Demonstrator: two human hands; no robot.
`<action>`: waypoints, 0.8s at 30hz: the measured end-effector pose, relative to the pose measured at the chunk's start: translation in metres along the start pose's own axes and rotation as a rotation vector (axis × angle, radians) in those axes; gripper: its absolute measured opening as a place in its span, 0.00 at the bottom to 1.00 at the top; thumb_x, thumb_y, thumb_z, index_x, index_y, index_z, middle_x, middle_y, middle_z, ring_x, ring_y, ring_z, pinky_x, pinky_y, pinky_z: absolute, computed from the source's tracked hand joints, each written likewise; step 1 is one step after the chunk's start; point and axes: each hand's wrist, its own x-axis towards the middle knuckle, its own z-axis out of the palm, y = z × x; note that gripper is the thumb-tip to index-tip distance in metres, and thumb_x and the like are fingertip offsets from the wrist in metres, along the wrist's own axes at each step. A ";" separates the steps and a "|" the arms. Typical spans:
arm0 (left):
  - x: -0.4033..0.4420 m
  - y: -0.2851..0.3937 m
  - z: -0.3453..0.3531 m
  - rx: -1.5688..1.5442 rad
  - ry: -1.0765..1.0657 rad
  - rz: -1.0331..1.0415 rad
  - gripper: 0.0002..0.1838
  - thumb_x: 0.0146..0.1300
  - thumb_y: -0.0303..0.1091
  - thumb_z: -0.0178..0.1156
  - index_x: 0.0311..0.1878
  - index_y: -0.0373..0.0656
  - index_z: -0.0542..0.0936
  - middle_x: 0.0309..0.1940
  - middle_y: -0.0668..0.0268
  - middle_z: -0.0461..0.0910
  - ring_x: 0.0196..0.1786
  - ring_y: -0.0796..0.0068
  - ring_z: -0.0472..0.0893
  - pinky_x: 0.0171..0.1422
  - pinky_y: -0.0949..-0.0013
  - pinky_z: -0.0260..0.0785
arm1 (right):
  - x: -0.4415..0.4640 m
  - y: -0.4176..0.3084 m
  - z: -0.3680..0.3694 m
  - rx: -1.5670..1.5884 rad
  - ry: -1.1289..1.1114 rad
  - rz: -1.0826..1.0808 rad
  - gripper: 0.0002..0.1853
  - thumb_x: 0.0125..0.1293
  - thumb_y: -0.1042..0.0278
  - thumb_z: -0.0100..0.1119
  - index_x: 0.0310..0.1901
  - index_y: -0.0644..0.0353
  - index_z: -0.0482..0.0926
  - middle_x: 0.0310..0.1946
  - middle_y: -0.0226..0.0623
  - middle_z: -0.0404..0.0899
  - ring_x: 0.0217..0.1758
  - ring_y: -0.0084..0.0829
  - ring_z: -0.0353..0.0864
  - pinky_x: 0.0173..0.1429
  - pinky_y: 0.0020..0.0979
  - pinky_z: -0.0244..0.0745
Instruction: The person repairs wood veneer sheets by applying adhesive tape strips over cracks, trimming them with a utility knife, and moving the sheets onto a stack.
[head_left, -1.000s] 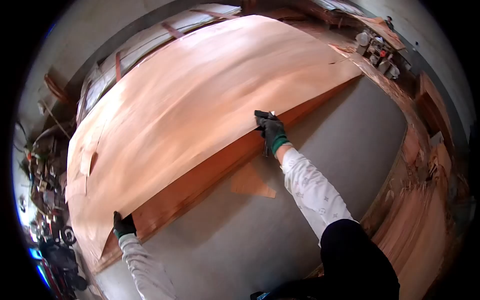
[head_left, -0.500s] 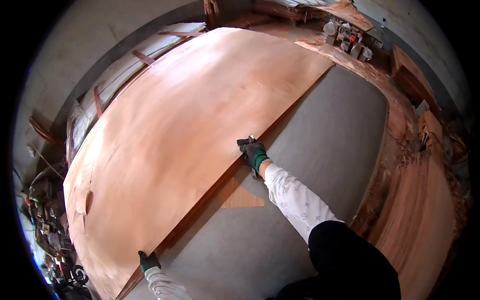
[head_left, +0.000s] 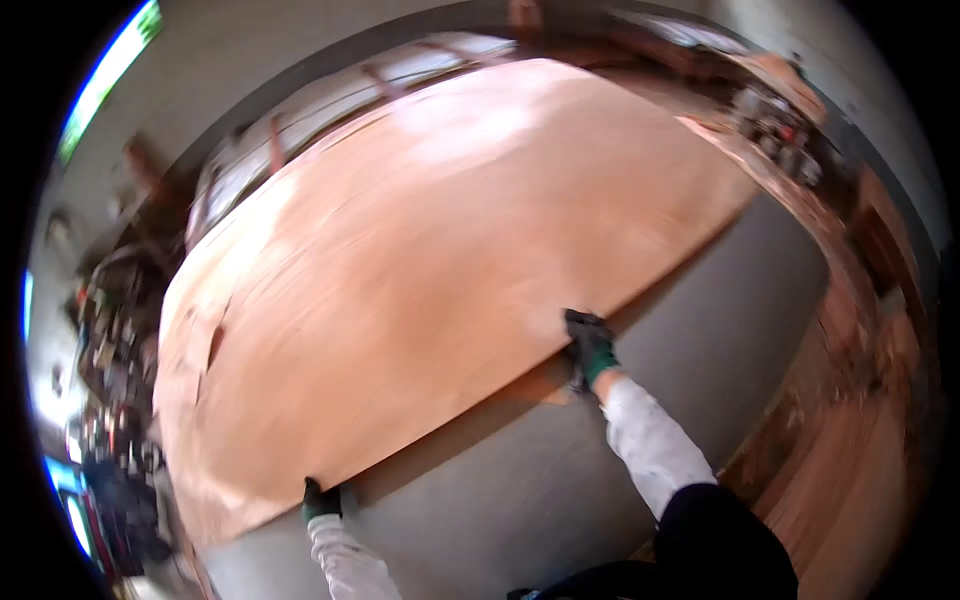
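A large, thin reddish-tan wood veneer sheet [head_left: 400, 270] spreads over a grey flat surface [head_left: 480, 480]. Its near edge is lifted a little, casting a dark shadow below. My left hand [head_left: 321, 498], in a dark green-cuffed glove, is closed on that edge at the lower left. Farther right along the edge, my right hand [head_left: 590, 342] in a matching glove grips it, thumb side on top. Something dark shows under the right hand; I cannot tell whether it is fingers or a tool. A small piece of veneer [head_left: 548, 388] peeks out beneath the sheet.
Torn flaps [head_left: 205, 350] stick up at the sheet's left side. Stacked reddish veneer [head_left: 830, 500] lies on the right. Machinery [head_left: 780, 130] stands at the back right, and blurred clutter [head_left: 115, 340] lines the left. A wall runs behind.
My view has swung, with blur. Both hands and the sheet's edge have shifted in the picture. The edge now covers more of the small veneer piece than before.
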 end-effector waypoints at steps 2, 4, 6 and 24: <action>-0.043 -0.001 -0.006 -0.008 -0.072 -0.029 0.30 0.69 0.46 0.54 0.68 0.41 0.61 0.67 0.56 0.63 0.68 0.54 0.63 0.70 0.45 0.60 | -0.018 0.022 -0.024 0.181 -0.160 0.141 0.21 0.58 0.68 0.61 0.55 0.58 0.77 0.53 0.35 0.76 0.60 0.32 0.70 0.69 0.34 0.61; -0.087 -0.014 -0.026 0.123 0.089 0.061 0.26 0.67 0.43 0.57 0.63 0.41 0.67 0.59 0.58 0.72 0.60 0.53 0.71 0.63 0.49 0.68 | -0.065 -0.030 -0.052 0.488 -0.099 0.418 0.20 0.59 0.72 0.60 0.55 0.61 0.76 0.53 0.35 0.76 0.58 0.33 0.72 0.66 0.36 0.65; -0.151 -0.032 -0.029 0.407 0.208 0.155 0.19 0.68 0.39 0.56 0.58 0.40 0.71 0.51 0.60 0.76 0.54 0.57 0.76 0.60 0.54 0.72 | -0.097 -0.012 -0.090 0.443 -0.046 0.376 0.20 0.61 0.74 0.59 0.56 0.61 0.76 0.55 0.34 0.76 0.58 0.31 0.72 0.65 0.35 0.66; -0.298 -0.017 -0.173 -0.131 0.487 0.247 0.20 0.64 0.34 0.60 0.57 0.38 0.70 0.51 0.52 0.76 0.47 0.50 0.79 0.50 0.46 0.77 | -0.187 0.074 -0.242 0.084 -0.162 0.264 0.17 0.64 0.71 0.56 0.54 0.65 0.78 0.50 0.37 0.79 0.52 0.32 0.74 0.60 0.33 0.67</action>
